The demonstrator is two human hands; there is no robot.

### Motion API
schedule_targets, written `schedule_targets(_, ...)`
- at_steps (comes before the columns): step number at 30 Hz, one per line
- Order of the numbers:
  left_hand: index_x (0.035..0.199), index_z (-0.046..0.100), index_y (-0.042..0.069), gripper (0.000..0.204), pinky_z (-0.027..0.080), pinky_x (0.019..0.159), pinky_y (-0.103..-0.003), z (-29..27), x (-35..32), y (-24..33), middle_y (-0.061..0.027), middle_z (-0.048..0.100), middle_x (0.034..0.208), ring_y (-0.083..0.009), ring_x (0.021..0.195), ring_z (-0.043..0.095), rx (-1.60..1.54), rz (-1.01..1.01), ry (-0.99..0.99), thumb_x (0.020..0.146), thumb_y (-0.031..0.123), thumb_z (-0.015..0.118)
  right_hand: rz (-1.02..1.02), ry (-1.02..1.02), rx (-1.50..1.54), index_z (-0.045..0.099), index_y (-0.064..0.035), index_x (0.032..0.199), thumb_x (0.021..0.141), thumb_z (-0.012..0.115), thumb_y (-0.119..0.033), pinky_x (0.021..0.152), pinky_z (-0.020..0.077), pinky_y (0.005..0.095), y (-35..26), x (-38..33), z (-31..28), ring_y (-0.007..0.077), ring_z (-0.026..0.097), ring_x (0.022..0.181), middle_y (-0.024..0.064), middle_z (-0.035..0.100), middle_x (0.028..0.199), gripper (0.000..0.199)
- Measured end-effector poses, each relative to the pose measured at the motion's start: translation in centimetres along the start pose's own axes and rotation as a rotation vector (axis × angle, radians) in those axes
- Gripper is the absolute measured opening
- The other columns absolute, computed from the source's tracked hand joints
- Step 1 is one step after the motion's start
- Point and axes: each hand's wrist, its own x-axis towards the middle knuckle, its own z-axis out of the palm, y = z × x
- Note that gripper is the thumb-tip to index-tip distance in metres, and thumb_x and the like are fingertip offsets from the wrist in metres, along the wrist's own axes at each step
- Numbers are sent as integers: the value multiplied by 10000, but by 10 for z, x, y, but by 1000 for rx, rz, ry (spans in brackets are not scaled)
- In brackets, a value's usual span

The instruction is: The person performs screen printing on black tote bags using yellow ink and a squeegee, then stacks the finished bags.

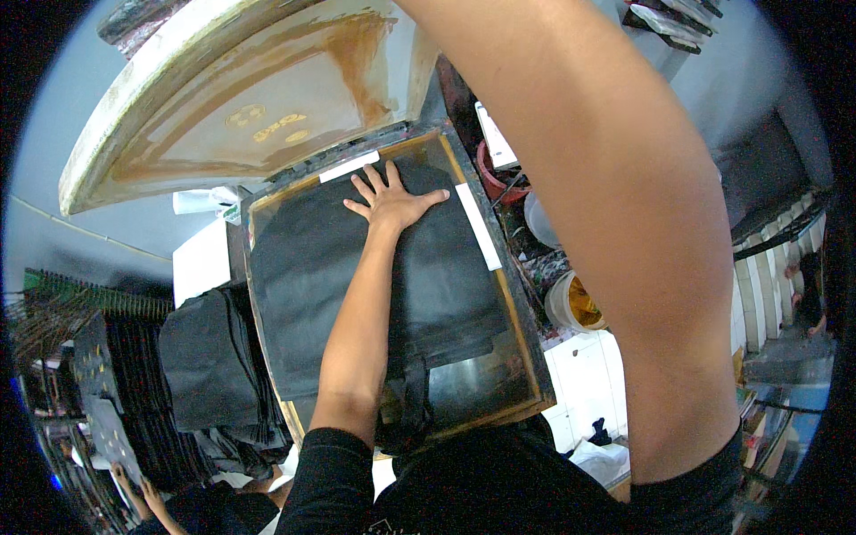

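Cluttered print-shop surroundings are noted: a wood-edged printing desk (526, 339) carries a flat black fabric bag (303, 294), and a hinged wooden-framed printing screen stained with ochre ink (259, 98) is held raised above it. The left hand (392, 201) is laid flat on the bag near its far edge, fingers spread, nothing gripped. The right arm (615, 196) is raised out of view past the top edge; its grip cannot be told. Two white tape strips (477, 227) are seen just beside the left hand, one beyond the fingertips, one to its right. A stack of black bags (209, 357) is kept well to the left, a white ink tub (575, 303) to the right. Judgement: smoothing is best done with even, flat palm pressure outward, so that creases are removed and the bag stays square within the tape marks.
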Motion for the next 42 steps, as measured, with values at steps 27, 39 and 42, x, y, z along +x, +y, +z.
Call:
schedule_targets(27,1234,567,-15,695,550,878,-458,-121,-232,-136,-210,703,1087,-310,932,698,-1482,671,385,1023,633,432,32,-10,-7,701,-3,1049,832,735,-238,773,538,494,-37,-149,-1,432,693,824,242,708,853,322)
schedule_targets(39,1089,625,-113,225,529,1070,-484,2,-349,-204,-362,633,1250,-433,1223,635,-2053,-499,-235,941,31,535,38,-360,72,615,-13,1161,875,739,-201,853,510,503,44,-185,197,419,663,986,229,692,1077,364)
schedule_targets(42,1098,617,-113,254,493,1111,-485,-3,-349,-201,-366,619,1272,-446,1266,602,-2088,-570,-260,931,48,513,-19,-437,40,612,-4,1126,874,731,-224,853,509,516,45,-184,234,418,666,980,222,695,1076,356)
